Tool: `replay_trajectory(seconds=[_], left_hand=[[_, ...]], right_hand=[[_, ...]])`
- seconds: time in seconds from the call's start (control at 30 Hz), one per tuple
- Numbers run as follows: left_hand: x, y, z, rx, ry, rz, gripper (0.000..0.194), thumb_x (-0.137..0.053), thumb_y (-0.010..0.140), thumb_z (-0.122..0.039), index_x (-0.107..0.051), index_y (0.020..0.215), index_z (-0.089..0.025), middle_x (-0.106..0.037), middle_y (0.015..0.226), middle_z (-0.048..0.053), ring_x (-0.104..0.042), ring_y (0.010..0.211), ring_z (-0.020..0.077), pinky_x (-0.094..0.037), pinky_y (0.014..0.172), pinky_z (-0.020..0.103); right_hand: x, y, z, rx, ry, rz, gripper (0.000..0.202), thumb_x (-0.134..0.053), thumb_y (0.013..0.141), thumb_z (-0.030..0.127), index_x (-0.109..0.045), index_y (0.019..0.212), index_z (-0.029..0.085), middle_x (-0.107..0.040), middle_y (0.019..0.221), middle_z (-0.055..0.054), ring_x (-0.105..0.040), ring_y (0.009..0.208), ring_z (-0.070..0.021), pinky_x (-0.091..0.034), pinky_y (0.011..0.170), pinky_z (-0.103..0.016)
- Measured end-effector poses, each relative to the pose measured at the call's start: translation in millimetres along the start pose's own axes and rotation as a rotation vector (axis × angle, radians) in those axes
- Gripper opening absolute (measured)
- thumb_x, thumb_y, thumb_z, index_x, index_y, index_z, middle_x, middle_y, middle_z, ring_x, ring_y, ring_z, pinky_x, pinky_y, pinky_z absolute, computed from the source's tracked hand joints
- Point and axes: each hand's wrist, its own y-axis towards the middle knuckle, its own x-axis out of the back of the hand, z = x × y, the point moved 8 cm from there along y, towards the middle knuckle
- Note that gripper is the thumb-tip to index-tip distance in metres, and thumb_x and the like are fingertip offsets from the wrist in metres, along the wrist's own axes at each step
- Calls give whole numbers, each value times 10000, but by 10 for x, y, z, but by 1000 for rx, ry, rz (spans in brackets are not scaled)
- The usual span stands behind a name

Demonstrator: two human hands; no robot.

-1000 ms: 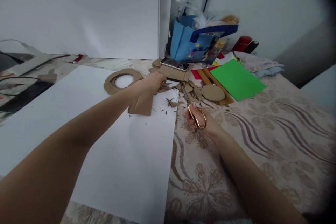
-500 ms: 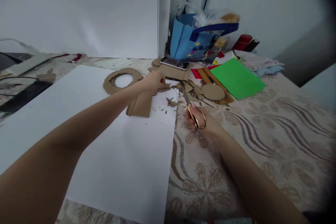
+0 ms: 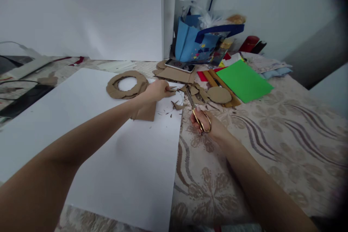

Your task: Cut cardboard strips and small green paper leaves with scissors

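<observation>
Patterned cloth [image 3: 212, 188] is lying beneath a white sheet [image 3: 130, 174]. Your left grip [image 3: 158, 90] is pinching cardboard scraps [image 3: 170, 94], while your right grip [image 3: 203, 116] is holding gold-handled scissors [image 3: 194, 107].

I see open room over the near end of the white sheet [image 3: 125, 181], though the left arm [image 3: 100, 128] slants across it. Beyond the sheet, a standing white panel [image 3: 81, 14] and a blue bag [image 3: 185, 41] block the way; cardboard scraps [image 3: 194, 90] crowd its far right corner.
</observation>
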Motion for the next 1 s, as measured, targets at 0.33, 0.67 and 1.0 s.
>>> replay_trajectory(seconds=[0.33,0.67,1.0], left_hand=[[91,-145,-75,-66,-101,-41,210,-522,691,-192,-703,785,-142,-686,717,47,-559,643,132,-394,598,239],[550,-868,433,122,70,-156,250,-523,789,-377,-633,833,-157,-655,780,85,-596,730,213,-425,665,307],[328,-1199,804,400,27,-39,707,-702,565,-589,-521,1113,-180,-642,880,93,-593,800,276,-412,615,312]], right_hand=[[3,4,-38,11,-21,11,578,-435,751,738,-478,609,179,-406,469,49,-355,369,-60,-267,363,-197],[-32,-7,-48,17,-23,22,557,-456,753,722,-494,622,182,-410,462,50,-343,364,-65,-248,365,-209],[-133,-16,-127,-38,-17,51,557,-492,730,723,-490,623,176,-397,476,58,-338,371,-57,-257,377,-201]])
